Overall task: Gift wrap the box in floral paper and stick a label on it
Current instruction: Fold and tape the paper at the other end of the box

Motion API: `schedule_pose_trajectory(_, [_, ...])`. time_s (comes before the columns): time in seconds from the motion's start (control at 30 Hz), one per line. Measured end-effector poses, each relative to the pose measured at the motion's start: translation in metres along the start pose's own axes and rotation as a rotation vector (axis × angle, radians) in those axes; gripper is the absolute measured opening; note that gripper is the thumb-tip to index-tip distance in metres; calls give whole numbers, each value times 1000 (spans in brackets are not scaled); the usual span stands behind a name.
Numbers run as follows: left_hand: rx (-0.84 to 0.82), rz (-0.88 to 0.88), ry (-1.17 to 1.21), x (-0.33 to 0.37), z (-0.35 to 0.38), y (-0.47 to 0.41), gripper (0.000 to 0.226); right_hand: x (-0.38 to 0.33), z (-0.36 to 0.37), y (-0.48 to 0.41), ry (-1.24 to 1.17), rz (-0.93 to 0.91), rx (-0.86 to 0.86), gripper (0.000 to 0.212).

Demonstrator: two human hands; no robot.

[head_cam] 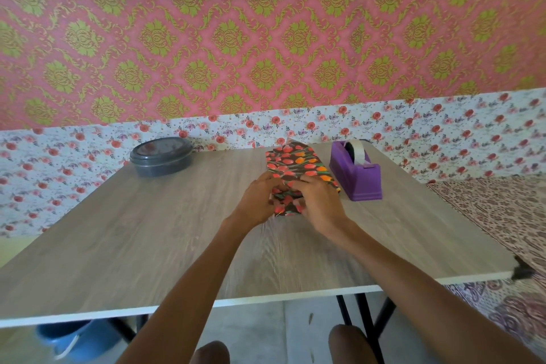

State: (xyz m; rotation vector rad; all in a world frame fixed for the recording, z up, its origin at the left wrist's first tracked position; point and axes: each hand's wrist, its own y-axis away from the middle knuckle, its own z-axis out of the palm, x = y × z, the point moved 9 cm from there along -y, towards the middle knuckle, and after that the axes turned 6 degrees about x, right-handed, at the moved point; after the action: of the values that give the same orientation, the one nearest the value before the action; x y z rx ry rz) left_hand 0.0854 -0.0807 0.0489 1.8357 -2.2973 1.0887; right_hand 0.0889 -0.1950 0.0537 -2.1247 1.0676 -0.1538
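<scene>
At table's near edge, both forearms reach in. Left hand (256,201) and right hand (317,203) curl fingers down onto the near end of the floral-wrapped box (298,168), pressing the paper fold (fingertips partly hidden). Box lies mid-table (147,245). Just right: purple tape dispenser (356,173). Far left: lidded grey container (162,156).

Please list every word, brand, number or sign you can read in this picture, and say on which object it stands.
There is no readable text.
The wrapped box, purple tape dispenser and grey round container show no lettering; no label is visible on the box.
</scene>
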Motion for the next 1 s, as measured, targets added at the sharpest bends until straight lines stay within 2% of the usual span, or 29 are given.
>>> schedule_pose_trajectory(0.1, [-11,-9,22,-3,1,0,28,5,-5,0,-32,-2,-94,34])
schedule_pose_trajectory(0.23, [-2,-56,24,-2,0,1,34,22,-24,5,-96,79,0,33])
schedule_pose_trajectory(0.37, [93,-104,-16,-5,0,2,27,61,-26,14,23,371,72,24])
schedule_pose_trajectory(0.47, [65,-149,117,-11,3,3,30,84,-14,17,-89,568,-77,35])
schedule_pose_trajectory(0.53, [102,-307,379,-24,3,5,46,91,-10,17,-228,677,-142,44])
schedule_pose_trajectory(0.6, [211,-616,665,-50,6,17,64,101,-9,23,-451,870,-118,44])
schedule_pose_trajectory(0.63, [231,-772,802,-61,14,24,63,103,-6,28,-574,953,-116,47])
schedule_pose_trajectory(0.67, [206,-895,929,-66,23,29,53,103,0,31,-675,1009,-138,47])
schedule_pose_trajectory(0.73, [95,-972,1007,-61,31,31,22,102,6,32,-760,1038,-160,40])
schedule_pose_trajectory(0.8, [29,-968,976,-59,33,28,11,99,10,31,-775,1002,-157,39])
schedule_pose_trajectory(0.87, [5,-947,978,-58,30,22,10,95,11,31,-758,954,-131,36])
schedule_pose_trajectory(0.93, [61,-925,1034,-60,18,11,12,93,10,25,-708,888,-109,31])
schedule_pose_trajectory(1.0, [110,-858,1095,-60,0,-3,29,88,9,9,-684,817,-100,34])
